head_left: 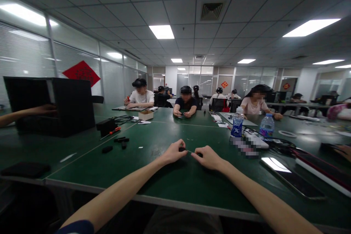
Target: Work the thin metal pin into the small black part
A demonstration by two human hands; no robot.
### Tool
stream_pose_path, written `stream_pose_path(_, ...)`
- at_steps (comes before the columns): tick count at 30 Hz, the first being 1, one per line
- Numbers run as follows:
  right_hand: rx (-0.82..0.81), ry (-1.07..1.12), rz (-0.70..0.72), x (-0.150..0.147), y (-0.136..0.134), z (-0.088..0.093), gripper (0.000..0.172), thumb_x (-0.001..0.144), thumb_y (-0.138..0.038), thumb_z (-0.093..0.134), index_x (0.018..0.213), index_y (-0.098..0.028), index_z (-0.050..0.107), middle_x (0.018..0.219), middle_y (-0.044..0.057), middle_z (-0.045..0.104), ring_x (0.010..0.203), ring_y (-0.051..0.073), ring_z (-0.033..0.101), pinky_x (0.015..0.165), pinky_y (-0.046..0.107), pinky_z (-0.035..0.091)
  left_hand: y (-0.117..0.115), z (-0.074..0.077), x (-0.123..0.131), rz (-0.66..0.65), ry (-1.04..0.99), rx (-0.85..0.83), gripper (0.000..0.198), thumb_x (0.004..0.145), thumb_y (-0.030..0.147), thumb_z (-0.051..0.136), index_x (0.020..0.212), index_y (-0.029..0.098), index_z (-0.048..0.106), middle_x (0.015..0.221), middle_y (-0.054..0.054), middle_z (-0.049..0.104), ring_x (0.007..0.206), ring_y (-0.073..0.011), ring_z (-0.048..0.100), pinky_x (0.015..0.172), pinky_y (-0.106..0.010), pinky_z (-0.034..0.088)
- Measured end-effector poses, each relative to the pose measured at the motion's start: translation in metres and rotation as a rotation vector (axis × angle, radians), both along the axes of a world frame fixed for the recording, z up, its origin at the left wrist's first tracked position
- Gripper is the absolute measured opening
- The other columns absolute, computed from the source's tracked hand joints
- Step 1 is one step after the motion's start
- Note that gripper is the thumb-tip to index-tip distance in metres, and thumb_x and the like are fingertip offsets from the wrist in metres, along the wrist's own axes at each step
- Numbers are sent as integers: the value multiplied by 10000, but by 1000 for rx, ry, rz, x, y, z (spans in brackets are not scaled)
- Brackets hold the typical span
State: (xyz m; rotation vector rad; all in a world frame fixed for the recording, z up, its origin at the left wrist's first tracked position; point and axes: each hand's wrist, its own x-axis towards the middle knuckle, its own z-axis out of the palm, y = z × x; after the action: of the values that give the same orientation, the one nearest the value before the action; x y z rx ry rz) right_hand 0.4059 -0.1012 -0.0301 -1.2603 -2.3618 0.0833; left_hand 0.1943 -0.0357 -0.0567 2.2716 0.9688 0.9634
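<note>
The left hand and right hand pinch a thin cable with small black ends over the green worktop; a smartphone lies right of the cable, an orange-handled screwdriver well left of it.

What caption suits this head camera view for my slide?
Left hand and right hand hold small black pieces over a green table.
</note>
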Motion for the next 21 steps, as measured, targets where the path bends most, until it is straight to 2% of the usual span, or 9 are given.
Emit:
stream_pose_path(10,-17,2,0,0,0,-1,439,896,-510,410,796,-182,683,683,27,647,570,128,541,572,232,353,-4,2,1,-88,-8,-184,229,708,210,494,932,165,500,646,11,602,574,-119,537,531,-206,372)
stream_pose_path(21,39,-29,15,-2,1,-2,416,906,-475,405,778,-187,677,676,25,647,574,127,537,578,231,336,-8,5,1,-130,-43,-172,206,701,175,459,906,166,481,596,33,561,522,-97,495,490,-192,337)
